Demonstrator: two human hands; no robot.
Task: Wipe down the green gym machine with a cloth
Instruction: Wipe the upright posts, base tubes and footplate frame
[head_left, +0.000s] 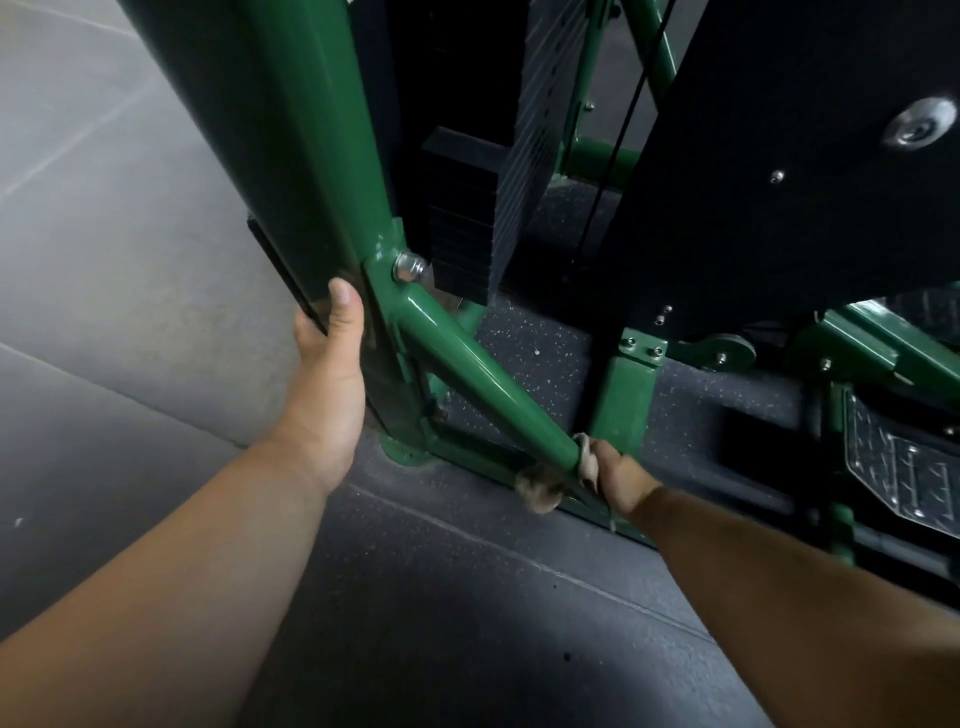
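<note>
Down low, the right hand (621, 480) has its fingers (605, 457) curled round a tan cloth (540, 488), clamping it against the lower end of a slanted green brace (478, 384) of the green gym machine (311, 156). Part of the cloth wraps over the tube just above the fingers; the rest bunches in a wad just left of them, hanging under the tube near where it meets the base rail (467, 457). Judging by that grip, the step in hand is wiping this brace, with the cloth at the bottom of its run.

Up and to the left, the left hand (324, 374) steadies the body: its thumb (345, 306) lies straight up the face of the dark side panel (291, 270) fixed to the big upright post, while the fingers go round the panel's edge — so they hold it, though how tightly cannot be told.

Next, I would judge, the cloth must either travel back up the brace toward the bolt (410, 266) at the joint, or pass on to the base rail and the short green post (623, 395) just right of the fingers; either needs the grip kept snug round the tube so the cloth does not slip off.

Much is hidden — the right fingertips are buried in cloth, the left fingers are behind the panel, the weight stack (467, 208) sits in deep shadow, and the machine's top and right side are cut off by the frame. The foot plate (904, 467) at far right is only partly seen.
</note>
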